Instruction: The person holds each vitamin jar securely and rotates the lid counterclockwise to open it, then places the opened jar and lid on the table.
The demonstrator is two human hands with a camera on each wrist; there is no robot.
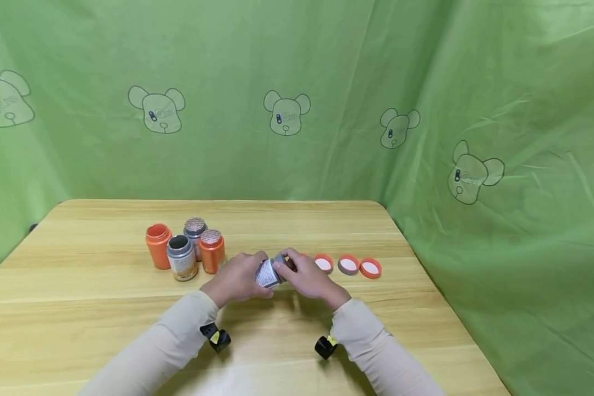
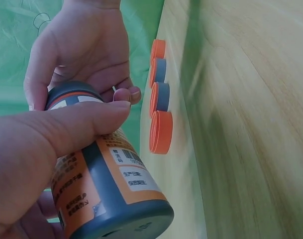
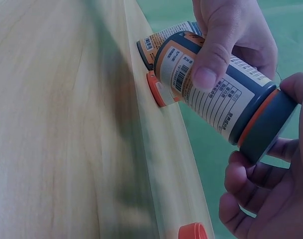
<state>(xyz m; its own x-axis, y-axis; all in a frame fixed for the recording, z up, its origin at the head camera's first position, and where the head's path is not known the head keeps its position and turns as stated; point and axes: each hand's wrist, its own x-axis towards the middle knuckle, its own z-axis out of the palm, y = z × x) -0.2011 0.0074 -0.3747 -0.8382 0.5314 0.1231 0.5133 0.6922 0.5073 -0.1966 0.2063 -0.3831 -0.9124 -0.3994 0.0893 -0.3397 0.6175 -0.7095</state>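
Note:
My left hand (image 1: 236, 278) grips a dark grey jar (image 3: 216, 89) with an orange and white printed label, held tilted above the table. My right hand (image 1: 311, 276) pinches the jar's grey screw cap (image 3: 268, 125) at the other end. In the right wrist view the cap sits on the neck, with a thin orange ring between it and the body. The left thumb (image 2: 91, 122) lies across the label in the left wrist view.
Left of my hands stand several uncapped jars: an open orange jar (image 1: 159, 250), an open grey jar (image 1: 182, 264), a foil-sealed orange jar (image 1: 213, 256) and a foil-sealed grey jar (image 1: 195, 226). Several lids, including a grey-rimmed lid (image 1: 348, 265), lie in a row rightward on the wooden table (image 1: 104, 330).

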